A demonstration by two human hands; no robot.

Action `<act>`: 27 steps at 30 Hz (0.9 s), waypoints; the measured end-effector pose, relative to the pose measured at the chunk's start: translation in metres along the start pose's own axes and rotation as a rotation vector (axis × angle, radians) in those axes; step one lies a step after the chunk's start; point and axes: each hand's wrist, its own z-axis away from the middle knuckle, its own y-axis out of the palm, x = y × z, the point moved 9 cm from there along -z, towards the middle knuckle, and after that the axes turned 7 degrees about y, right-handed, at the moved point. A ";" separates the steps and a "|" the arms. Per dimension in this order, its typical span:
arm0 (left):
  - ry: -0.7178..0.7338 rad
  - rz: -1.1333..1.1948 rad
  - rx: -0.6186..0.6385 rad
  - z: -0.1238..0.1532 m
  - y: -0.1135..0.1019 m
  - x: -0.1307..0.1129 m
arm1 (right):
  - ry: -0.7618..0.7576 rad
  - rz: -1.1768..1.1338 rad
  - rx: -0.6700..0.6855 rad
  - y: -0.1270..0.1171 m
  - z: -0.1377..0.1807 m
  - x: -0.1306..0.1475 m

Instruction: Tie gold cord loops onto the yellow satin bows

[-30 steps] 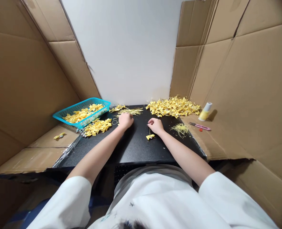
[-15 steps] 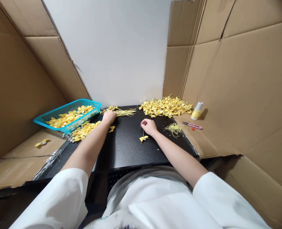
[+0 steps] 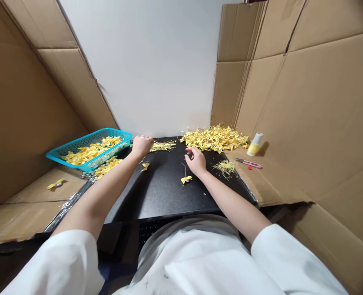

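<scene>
My left hand point(image 3: 141, 145) rests palm down at the far left of the black table point(image 3: 163, 192), its fingers on the left end of a bundle of yellow strings point(image 3: 162, 145); I cannot see if it holds any. A small yellow bow point(image 3: 144, 166) lies just behind its wrist. My right hand point(image 3: 195, 159) hovers mid-table with the fingers loosely curled, near the front edge of a big pile of yellow bows point(image 3: 215, 138). Another yellow bow point(image 3: 186, 179) with a string tail lies just below that hand, not held.
A teal basket point(image 3: 77, 152) of yellow bows sits at the left, with more bows point(image 3: 105, 168) spilled beside it. At the right are a tuft of yellow thread scraps point(image 3: 224, 165), pink scissors point(image 3: 249, 163) and a yellow thread spool point(image 3: 254, 144). Cardboard walls enclose both sides.
My left hand has moved up and left onto the string bundle, leaving a bow on the table. My right hand has lifted off its bow and reached toward the pile.
</scene>
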 end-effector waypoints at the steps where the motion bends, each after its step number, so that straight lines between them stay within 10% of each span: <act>1: 0.050 0.007 -0.027 0.006 -0.009 -0.015 | -0.040 0.010 -0.011 -0.007 0.002 0.011; 6: 0.216 0.024 -0.090 0.059 -0.041 -0.091 | -0.344 0.348 0.085 -0.017 0.030 0.066; 11: 0.300 0.090 -0.219 0.108 -0.059 -0.135 | -0.360 0.606 0.203 -0.013 0.056 0.065; 21: 0.074 0.665 -0.525 0.158 -0.045 -0.132 | -0.308 0.609 0.183 -0.030 0.092 0.051; 27: -0.147 0.875 -0.502 0.171 -0.023 -0.125 | -0.183 0.324 0.116 -0.036 0.098 0.037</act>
